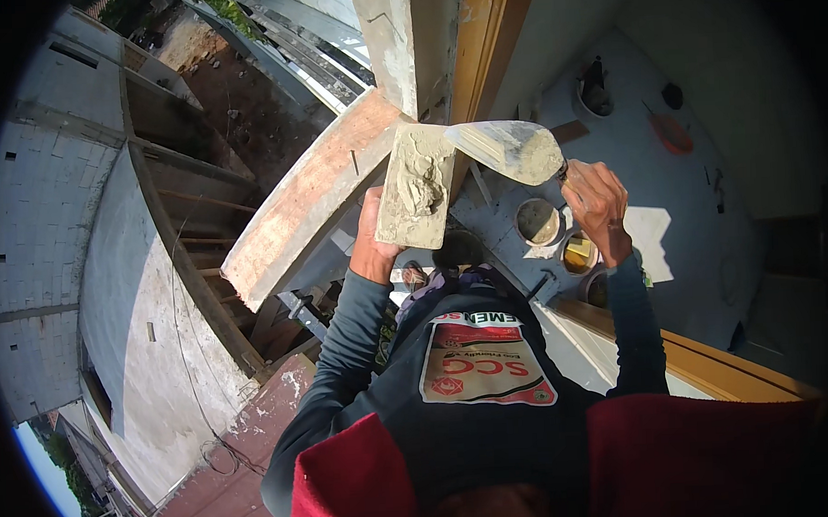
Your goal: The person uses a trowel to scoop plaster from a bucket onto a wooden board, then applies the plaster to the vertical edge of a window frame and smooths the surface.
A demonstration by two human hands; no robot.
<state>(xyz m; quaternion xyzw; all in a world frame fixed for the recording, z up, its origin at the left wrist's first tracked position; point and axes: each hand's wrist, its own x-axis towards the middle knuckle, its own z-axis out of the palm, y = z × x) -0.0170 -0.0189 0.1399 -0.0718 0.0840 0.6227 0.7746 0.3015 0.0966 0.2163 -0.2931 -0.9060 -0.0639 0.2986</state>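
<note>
My left hand (371, 240) grips a small rectangular hawk board (402, 224) from beneath, its fingers mostly hidden under it. A lump of wet grey-beige mortar (421, 185) sits on the board, and more is smeared over its face. In my right hand (597, 202) is the handle of a trowel (492, 145), fingers wrapped round it. The blade points left, and its tip meets or overlaps the board's far right corner; whether they touch I cannot tell. Mortar coats the blade near the handle. Just left of the board is a curved concrete ledge (307, 198).
A nail-like piece (354, 160) stands up from the ledge. An orange-brown wooden frame (481, 46) rises beside a wall post (388, 41). Below my right hand are a bucket of grey mix (539, 222) and a bucket with yellow inside (578, 253). An orange pan (672, 133) lies farther right.
</note>
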